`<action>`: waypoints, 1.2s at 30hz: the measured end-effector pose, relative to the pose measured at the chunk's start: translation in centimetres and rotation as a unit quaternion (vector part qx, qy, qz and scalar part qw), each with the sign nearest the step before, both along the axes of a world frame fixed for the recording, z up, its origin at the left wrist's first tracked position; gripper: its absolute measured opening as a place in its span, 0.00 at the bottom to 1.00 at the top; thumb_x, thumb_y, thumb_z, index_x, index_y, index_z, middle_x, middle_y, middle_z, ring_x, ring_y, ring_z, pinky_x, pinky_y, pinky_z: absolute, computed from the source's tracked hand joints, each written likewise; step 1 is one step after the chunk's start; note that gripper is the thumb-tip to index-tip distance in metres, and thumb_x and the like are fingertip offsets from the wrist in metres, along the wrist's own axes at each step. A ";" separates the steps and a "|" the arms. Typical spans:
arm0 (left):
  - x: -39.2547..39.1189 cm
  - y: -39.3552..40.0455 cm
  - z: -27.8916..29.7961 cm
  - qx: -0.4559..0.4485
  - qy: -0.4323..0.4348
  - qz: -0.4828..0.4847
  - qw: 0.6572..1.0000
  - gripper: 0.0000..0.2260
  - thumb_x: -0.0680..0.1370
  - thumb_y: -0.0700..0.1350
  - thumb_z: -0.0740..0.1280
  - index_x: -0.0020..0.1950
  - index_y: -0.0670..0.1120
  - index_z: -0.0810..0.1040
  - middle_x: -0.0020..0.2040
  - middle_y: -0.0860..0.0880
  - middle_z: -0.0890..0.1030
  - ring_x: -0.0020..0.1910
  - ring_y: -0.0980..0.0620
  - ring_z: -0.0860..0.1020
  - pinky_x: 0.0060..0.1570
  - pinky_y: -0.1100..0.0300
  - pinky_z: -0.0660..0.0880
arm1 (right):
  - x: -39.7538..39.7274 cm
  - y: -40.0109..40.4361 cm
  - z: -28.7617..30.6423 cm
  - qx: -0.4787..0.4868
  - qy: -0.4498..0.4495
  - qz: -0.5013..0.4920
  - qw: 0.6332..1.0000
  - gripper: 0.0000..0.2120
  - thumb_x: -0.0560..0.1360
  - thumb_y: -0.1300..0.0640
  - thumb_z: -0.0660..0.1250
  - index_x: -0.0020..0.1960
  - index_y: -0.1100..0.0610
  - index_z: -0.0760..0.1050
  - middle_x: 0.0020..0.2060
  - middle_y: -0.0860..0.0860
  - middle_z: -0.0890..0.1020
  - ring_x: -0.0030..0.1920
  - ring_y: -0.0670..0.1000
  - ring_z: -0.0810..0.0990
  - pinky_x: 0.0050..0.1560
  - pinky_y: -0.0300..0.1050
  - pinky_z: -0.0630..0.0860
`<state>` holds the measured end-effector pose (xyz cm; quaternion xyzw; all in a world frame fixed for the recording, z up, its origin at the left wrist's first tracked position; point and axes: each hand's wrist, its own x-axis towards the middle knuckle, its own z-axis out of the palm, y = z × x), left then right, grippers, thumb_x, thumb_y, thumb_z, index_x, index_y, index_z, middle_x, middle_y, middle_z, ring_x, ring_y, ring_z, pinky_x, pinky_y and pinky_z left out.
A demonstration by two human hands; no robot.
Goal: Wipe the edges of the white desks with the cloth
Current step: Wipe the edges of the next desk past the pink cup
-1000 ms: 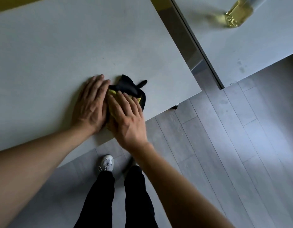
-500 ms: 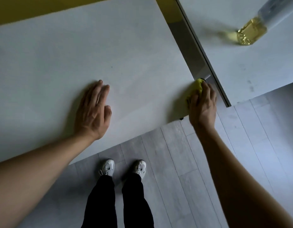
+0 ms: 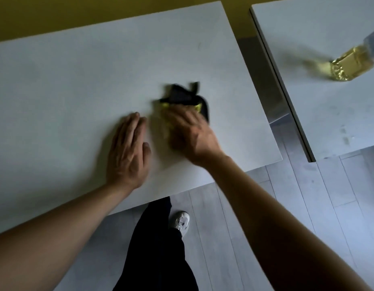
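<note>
Wiping looks midway, second surface [image 3: 320, 114] at upper right seemingly not started, cloth [image 3: 185, 97] at frame centre on the near surface [image 3: 77, 80], inboard of its edge, right hand [image 3: 188, 131] blurred on it, grip unclear, left hand [image 3: 127, 152] flat, fingers straight, just left.

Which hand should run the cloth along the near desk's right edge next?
Right. The right hand is already on the black-and-yellow cloth and lies nearer that edge of the near white desk. The left hand rests flat on the top, off the cloth.
</note>
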<state>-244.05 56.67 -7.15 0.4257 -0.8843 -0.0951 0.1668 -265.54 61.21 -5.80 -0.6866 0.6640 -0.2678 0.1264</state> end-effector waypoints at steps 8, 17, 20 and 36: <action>-0.2 -0.1 0.4 0.004 -0.001 -0.004 1.000 0.25 0.82 0.42 0.56 0.80 0.40 0.66 0.81 0.40 0.64 0.81 0.39 0.62 0.79 0.40 0.59 | -10.1 0.3 0.3 0.038 -0.004 -0.314 0.949 0.30 0.74 0.52 0.65 0.76 0.54 0.68 0.75 0.54 0.69 0.74 0.59 0.66 0.75 0.54 0.61; -0.3 -0.1 0.8 0.012 -0.024 0.008 1.000 0.25 0.82 0.43 0.56 0.79 0.38 0.67 0.80 0.38 0.66 0.80 0.36 0.63 0.79 0.40 0.60 | 1.7 -5.3 0.2 -0.043 0.013 0.016 0.999 0.23 0.79 0.52 0.66 0.71 0.62 0.74 0.71 0.59 0.74 0.71 0.61 0.71 0.73 0.57 0.64; -0.4 -0.1 0.8 0.017 -0.034 0.007 0.999 0.25 0.82 0.43 0.56 0.79 0.37 0.67 0.80 0.37 0.66 0.80 0.37 0.63 0.79 0.41 0.60 | 1.8 -6.2 -0.1 -0.038 0.025 0.076 0.996 0.23 0.81 0.48 0.64 0.72 0.58 0.73 0.72 0.55 0.73 0.73 0.57 0.70 0.75 0.55 0.63; -0.6 -0.4 1.9 0.051 -0.060 0.012 0.997 0.26 0.81 0.44 0.56 0.80 0.40 0.67 0.81 0.39 0.64 0.80 0.37 0.62 0.78 0.40 0.60 | -9.3 -7.1 0.2 -0.007 0.037 -0.238 0.971 0.29 0.73 0.53 0.62 0.73 0.62 0.71 0.73 0.60 0.71 0.72 0.62 0.69 0.73 0.56 0.64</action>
